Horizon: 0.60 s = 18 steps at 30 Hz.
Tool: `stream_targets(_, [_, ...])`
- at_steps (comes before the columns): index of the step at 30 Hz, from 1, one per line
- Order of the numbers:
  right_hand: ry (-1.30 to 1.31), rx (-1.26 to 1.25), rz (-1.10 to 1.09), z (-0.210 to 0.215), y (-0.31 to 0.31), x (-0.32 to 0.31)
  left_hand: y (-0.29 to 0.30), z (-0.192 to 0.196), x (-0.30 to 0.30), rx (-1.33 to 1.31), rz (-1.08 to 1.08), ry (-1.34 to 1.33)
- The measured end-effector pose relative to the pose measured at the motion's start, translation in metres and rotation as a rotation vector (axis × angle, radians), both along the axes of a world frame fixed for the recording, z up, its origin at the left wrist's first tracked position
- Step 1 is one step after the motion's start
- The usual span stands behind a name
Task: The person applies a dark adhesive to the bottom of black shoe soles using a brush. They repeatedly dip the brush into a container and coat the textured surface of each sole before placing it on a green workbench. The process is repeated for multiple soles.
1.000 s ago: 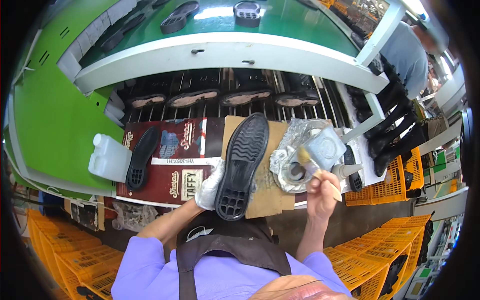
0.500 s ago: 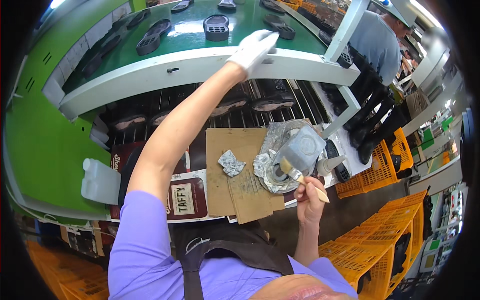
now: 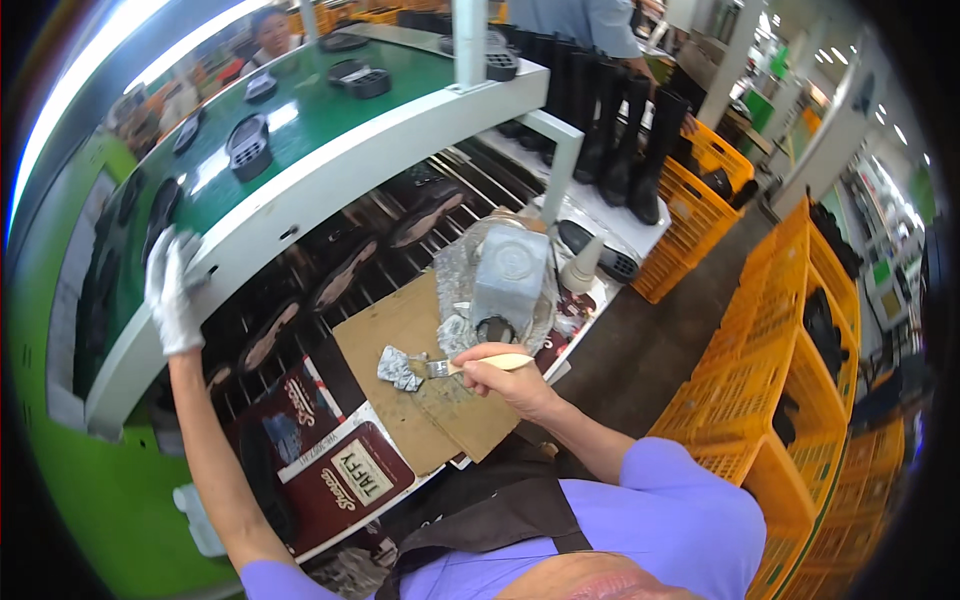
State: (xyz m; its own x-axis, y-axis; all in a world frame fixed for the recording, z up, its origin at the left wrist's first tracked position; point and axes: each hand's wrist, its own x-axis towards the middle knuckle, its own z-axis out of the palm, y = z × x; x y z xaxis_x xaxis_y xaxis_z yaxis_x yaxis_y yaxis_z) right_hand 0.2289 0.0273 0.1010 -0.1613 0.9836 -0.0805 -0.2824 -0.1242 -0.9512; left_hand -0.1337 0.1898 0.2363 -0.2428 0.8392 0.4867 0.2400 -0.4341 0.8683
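Note:
My left hand (image 3: 175, 290), in a white glove, reaches over the pale rail of the green conveyor. Its fingers are stretched out, a little blurred, beside a dark shoe sole (image 3: 163, 212); whether they touch it is unclear. Between the fingers of my right hand (image 3: 505, 380) is a paintbrush (image 3: 490, 364) with a light wooden handle. Its bristles are next to a crumpled piece of foil (image 3: 400, 368) on the brown cardboard (image 3: 395, 320). Just beyond the brush, a cloudy plastic container (image 3: 512, 270) leans on crinkled wrapping, its dark-rimmed mouth toward me.
More soles (image 3: 249, 147) lie on the green belt (image 3: 300, 95). Below it, dark shoe uppers (image 3: 345, 275) rest on a roller rack. A squeeze bottle (image 3: 582, 265) stands right of the container. Black boots (image 3: 655, 150), orange crates (image 3: 760, 340) and a co-worker (image 3: 580, 25) are at the right.
The view has turned to the right. My left hand has moved left along the conveyor rail. My right hand has brought the paintbrush from the container to beside the foil.

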Motion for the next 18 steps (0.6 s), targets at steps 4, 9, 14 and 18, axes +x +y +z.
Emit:
stream_targets(4, [0.003, 0.014, 0.011, 0.001, 0.0, -0.001, 0.0, -0.007, -0.022, 0.037, 0.108, 0.106])
stream_targets(9, [0.044, 0.067, -0.047, -0.002, -0.001, -0.002, 0.001, -0.01, -0.037, 0.035, 0.146, 0.118])
stream_targets(14, [-0.002, 0.075, -0.059, 0.0, -0.001, 0.006, 0.005, -0.013, -0.049, 0.139, 0.203, 0.195])
stream_targets(18, [-0.011, 0.105, -0.144, -0.001, 0.002, 0.01, 0.004, -0.032, -0.033, 0.491, 0.277, 0.61])
